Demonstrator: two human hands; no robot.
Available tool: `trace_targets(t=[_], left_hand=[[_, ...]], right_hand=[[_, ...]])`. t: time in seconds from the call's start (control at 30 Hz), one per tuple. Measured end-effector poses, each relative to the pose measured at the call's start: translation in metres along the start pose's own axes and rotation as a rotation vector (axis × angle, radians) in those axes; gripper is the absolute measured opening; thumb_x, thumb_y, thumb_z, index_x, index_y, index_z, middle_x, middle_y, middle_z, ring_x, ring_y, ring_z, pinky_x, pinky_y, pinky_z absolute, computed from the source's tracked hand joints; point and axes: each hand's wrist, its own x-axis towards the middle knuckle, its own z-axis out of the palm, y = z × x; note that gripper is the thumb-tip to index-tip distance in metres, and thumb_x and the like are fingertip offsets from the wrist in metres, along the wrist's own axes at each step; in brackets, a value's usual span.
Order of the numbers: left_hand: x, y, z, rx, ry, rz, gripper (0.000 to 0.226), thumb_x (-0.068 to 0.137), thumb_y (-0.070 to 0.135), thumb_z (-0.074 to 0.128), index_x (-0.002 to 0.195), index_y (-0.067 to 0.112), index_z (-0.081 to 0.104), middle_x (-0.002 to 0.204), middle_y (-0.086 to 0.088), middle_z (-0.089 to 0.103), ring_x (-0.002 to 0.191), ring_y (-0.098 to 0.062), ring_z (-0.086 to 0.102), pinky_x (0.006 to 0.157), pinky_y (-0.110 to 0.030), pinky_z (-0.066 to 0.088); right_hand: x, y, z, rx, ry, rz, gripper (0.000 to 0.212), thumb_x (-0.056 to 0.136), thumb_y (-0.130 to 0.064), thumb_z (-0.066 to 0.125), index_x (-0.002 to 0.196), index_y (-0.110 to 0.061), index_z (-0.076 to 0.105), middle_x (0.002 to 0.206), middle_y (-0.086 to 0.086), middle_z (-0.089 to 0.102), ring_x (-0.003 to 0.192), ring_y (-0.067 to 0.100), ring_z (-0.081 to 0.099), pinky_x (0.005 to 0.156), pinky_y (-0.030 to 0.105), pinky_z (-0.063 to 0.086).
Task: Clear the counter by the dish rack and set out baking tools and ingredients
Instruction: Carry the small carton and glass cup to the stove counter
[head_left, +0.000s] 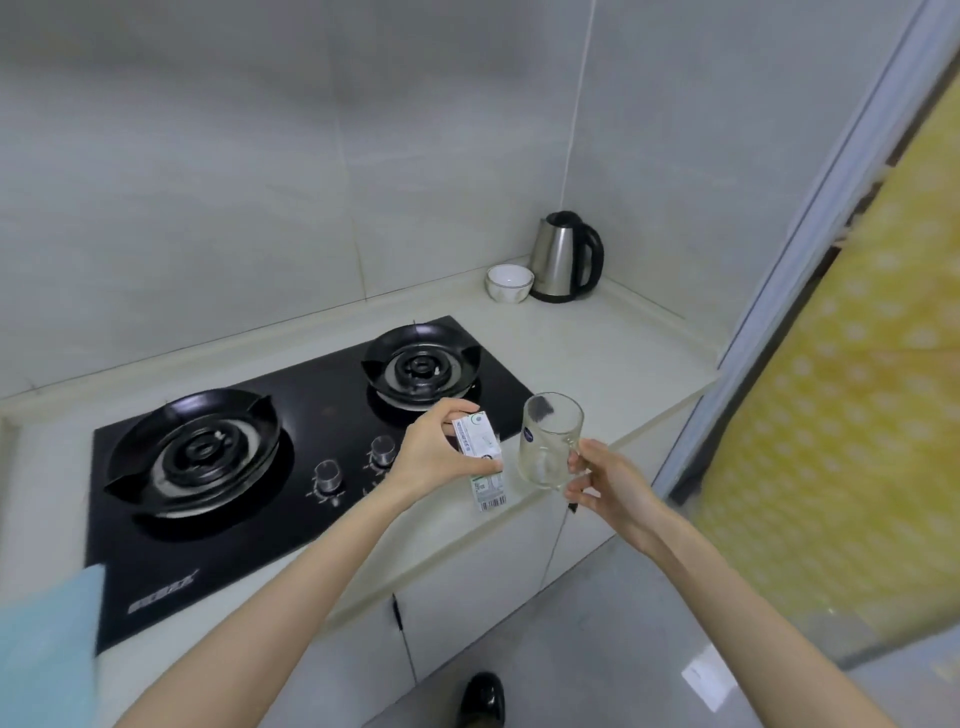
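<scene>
Fingers of the left hand (434, 452) pinch a small white box (475, 439) above the stove (322, 395), while the right hand (610, 486) grips a glass mug (545, 447) by its handle, just beside it, over the desk (597, 353) edge.

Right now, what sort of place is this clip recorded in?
Most likely a home kitchen: a black two-burner gas hob is set into a pale counter, and an electric kettle stands beside a white bowl in the tiled corner.

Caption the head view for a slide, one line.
Left hand grips a small carton, right hand a glass mug by its handle, over the counter beside a black gas hob.
</scene>
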Motion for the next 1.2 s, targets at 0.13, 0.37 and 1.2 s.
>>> trace_targets(t=[0.13,0.37,1.2], left_hand=[[0.085,-0.002,0.014,-0.008,-0.003,0.000,0.065,0.055,0.019,0.091,0.111,0.025,0.058,0.103,0.015,0.062,0.094,0.006,0.055,0.073,-0.001,0.041],[0.214,-0.006,0.029,-0.028,0.047,-0.024,0.065,0.055,0.018,0.090,0.112,0.024,0.059,0.105,0.012,0.063,0.095,-0.002,0.059,0.073,-0.009,0.045],[0.507,-0.085,0.051,0.148,0.307,-0.403,0.067,0.055,0.013,0.088,0.115,0.019,0.058,0.109,0.004,0.060,0.094,-0.012,0.056,0.071,-0.014,0.042]], right_hand=[[0.074,-0.029,-0.020,-0.009,0.016,0.029,0.021,0.099,-0.019,0.043,0.080,-0.013,0.050,0.078,0.001,0.049,0.062,0.014,0.050,0.077,0.033,0.051],[0.193,-0.061,-0.055,-0.023,0.010,0.074,0.023,0.100,-0.020,0.045,0.079,-0.012,0.051,0.078,0.002,0.049,0.065,0.017,0.051,0.079,0.035,0.053],[0.548,-0.108,-0.053,-0.184,-0.381,0.285,0.027,0.103,-0.018,0.038,0.079,-0.010,0.048,0.081,0.003,0.046,0.068,0.016,0.050,0.082,0.031,0.052]])
